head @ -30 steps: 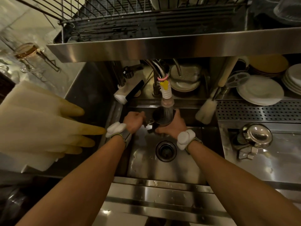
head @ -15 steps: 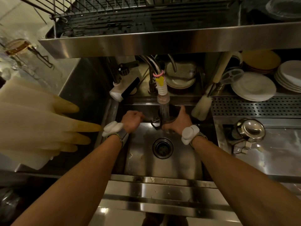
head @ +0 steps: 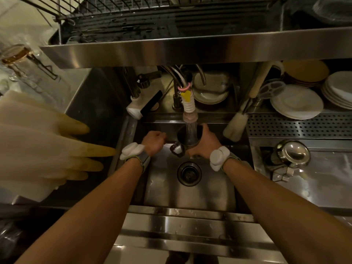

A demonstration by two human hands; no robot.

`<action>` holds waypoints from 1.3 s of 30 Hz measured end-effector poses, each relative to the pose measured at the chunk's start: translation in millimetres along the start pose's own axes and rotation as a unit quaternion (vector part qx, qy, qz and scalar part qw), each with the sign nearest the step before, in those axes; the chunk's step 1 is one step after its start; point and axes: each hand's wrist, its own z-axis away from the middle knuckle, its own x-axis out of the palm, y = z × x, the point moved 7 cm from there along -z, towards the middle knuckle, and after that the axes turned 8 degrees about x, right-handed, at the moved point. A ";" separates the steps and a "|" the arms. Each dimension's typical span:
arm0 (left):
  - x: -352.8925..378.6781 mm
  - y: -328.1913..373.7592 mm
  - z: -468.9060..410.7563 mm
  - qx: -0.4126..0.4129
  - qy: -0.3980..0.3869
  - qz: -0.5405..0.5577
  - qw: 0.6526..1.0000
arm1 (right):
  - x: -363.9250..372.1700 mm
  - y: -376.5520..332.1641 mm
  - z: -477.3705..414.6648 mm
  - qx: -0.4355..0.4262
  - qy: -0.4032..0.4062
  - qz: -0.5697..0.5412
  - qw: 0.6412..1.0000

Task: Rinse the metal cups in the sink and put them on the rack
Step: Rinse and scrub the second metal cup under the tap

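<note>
My right hand (head: 206,142) grips a dark metal cup (head: 183,135) upright over the back of the sink (head: 219,193). Water runs from the tap's hose nozzle (head: 189,111) straight into the cup's mouth. A small shiny piece, apparently the cup's handle (head: 177,149), sticks out at its lower left. My left hand (head: 153,142) is a closed fist just left of the cup, apart from it, with nothing visible in it. The wire drying rack (head: 133,18) sits on the steel shelf above the sink. A second metal cup (head: 291,155) lies on its side on the right counter.
Pale rubber gloves (head: 43,149) hang at the left, fingers pointing toward the sink. A bottle brush (head: 235,124) leans at the sink's back right. Stacked plates (head: 297,101) stand behind a perforated drain board (head: 299,126). The drain (head: 189,173) lies mid-basin.
The cup has stayed under the running water in my right hand, shifting slightly so the stream falls into its mouth. My left fist has moved a little away from it.
</note>
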 end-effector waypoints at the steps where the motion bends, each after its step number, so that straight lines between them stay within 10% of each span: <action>1: 0.6 1.8 0.2 0.002 -0.003 0.005 1.000 | -4.6 3.6 -0.9 0.001 0.015 -0.005 1.000; 13: 35.5 45.5 12.0 0.045 -0.125 0.039 0.990 | -10.7 16.7 4.5 0.069 -0.003 -0.081 0.994; 24: 19.4 68.1 28.8 0.061 -0.091 -0.169 0.980 | -31.0 27.3 26.8 0.081 -0.049 0.021 0.995; 39: 23.3 92.6 32.3 0.135 -0.071 -0.477 0.865 | -32.7 16.8 20.3 0.060 -0.093 0.136 0.985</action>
